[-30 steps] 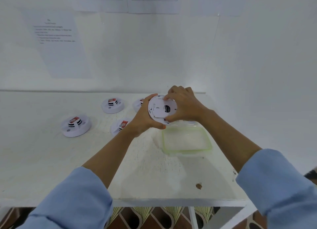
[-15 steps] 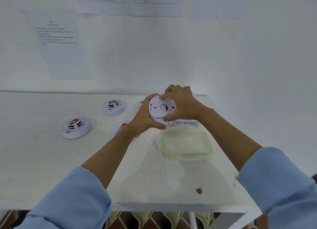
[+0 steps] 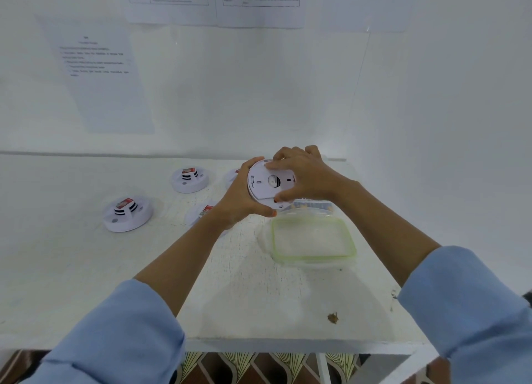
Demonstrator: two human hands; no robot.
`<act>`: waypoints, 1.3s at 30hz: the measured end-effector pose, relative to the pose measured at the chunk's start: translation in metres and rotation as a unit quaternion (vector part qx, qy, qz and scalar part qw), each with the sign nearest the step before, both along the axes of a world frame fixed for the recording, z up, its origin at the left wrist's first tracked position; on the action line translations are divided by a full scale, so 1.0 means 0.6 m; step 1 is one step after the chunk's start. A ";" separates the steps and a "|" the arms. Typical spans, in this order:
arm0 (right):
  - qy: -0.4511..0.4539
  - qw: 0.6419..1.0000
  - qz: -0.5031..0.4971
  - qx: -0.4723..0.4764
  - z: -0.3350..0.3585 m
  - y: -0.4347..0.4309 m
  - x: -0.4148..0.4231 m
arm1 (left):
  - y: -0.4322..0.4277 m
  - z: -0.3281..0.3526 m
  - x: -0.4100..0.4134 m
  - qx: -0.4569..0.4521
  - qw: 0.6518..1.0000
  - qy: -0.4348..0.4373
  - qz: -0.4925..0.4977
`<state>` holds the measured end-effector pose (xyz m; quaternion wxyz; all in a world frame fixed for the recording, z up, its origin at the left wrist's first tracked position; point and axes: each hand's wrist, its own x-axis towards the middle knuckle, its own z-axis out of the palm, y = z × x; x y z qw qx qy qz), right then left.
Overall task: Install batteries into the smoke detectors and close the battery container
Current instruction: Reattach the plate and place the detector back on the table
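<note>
Both hands hold a round white smoke detector [image 3: 266,185] up above the table, its flat back plate facing me. My left hand [image 3: 240,198] grips its left and lower rim. My right hand [image 3: 306,173] grips the back plate from the right, fingers over the top edge and thumb at the bottom. Under the hands lies the clear container lid with a green seal [image 3: 313,241]. Behind it the clear battery container [image 3: 313,205] shows partly, batteries inside. Two more detectors [image 3: 128,212] [image 3: 190,178] sit on the left; two others [image 3: 201,211] [image 3: 231,176] are partly hidden by my left arm.
The white table [image 3: 86,268] ends at a front edge low in the view, and white walls with taped paper sheets [image 3: 98,72] close it in behind and on the right. A small brown speck [image 3: 333,317] lies near the front right.
One second ago the detector's battery compartment showed; since then the back plate has come to cover it and has turned a little under my right hand. Both hands stay in the same place.
</note>
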<state>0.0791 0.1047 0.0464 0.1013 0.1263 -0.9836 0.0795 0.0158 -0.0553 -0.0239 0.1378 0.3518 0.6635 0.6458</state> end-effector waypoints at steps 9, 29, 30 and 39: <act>0.026 1.000 -0.007 0.002 -0.009 0.000 0.004 | 0.000 0.009 0.010 0.008 1.000 0.004 -0.004; 0.018 0.996 0.017 -0.088 -0.038 -0.005 -0.002 | -0.003 0.002 0.015 0.025 0.999 0.009 0.047; 0.021 0.996 0.018 -0.090 -0.040 -0.007 -0.004 | -0.003 -0.001 0.014 0.025 0.998 0.012 0.056; 0.047 0.994 0.034 -0.093 -0.055 -0.039 -0.031 | -0.024 -0.010 0.010 0.055 0.993 0.003 0.103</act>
